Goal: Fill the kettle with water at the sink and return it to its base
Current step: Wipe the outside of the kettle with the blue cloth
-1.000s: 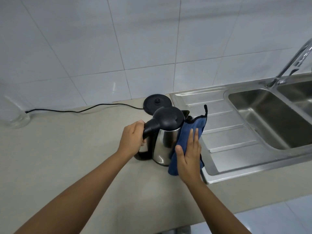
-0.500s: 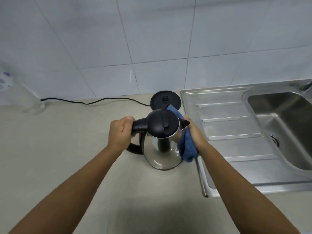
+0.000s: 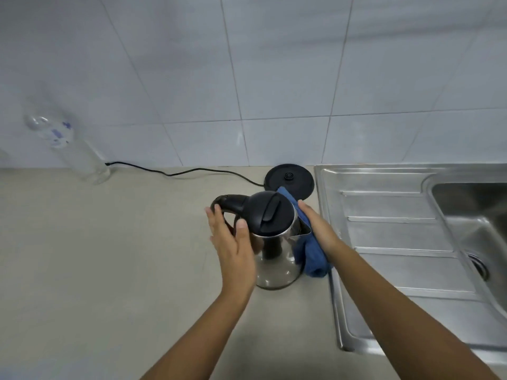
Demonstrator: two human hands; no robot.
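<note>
Kettle (image 3: 271,215) stands off its base (image 3: 290,177), right hand (image 3: 317,229) pressing cloth (image 3: 312,256).

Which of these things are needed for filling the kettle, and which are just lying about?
For the job: kettle, its black base with cord, sink, blue cloth that the right hand presses against the kettle.
Lying about: clear bottle at the far left.

Steel kettle (image 3: 274,270), black lid shut, black handle pointing left, spout to the right, stands upright on the beige counter (image 3: 109,270), off its base. Round black base (image 3: 289,178) (cord running off left) lies just behind it by the wall, beside the steel sink (image 3: 397,229), basin far right
</note>
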